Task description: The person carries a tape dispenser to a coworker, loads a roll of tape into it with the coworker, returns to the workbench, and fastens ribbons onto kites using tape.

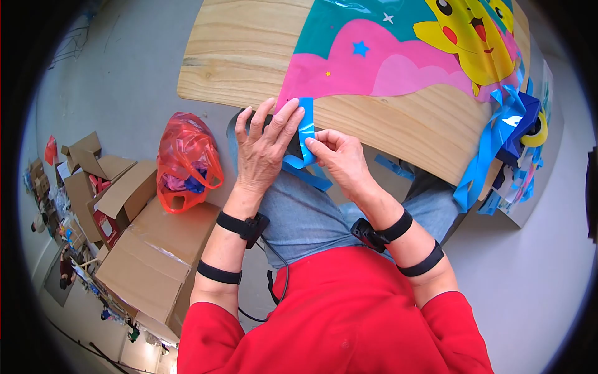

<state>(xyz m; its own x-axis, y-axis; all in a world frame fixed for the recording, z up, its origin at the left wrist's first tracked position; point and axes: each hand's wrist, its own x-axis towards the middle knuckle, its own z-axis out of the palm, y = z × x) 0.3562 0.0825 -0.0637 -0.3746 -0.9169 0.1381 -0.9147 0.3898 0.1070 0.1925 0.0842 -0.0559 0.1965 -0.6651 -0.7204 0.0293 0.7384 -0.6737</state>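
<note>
A shiny blue ribbon strip hangs over the near edge of the wooden table, its lower part curling down by my knees. My right hand pinches this strip between thumb and fingers. My left hand lies with its fingers stretched out at the table edge, the fingertips beside the strip's upper part; whether they touch it I cannot tell. Just beyond the fingers lies a glossy printed plastic sheet in teal and pink with yellow cartoon characters.
On the wooden table's right corner hang more blue ribbons, near a blue tape dispenser with a yellow roll. To the left are a red plastic bag and open cardboard boxes. A cable runs from my left wrist strap.
</note>
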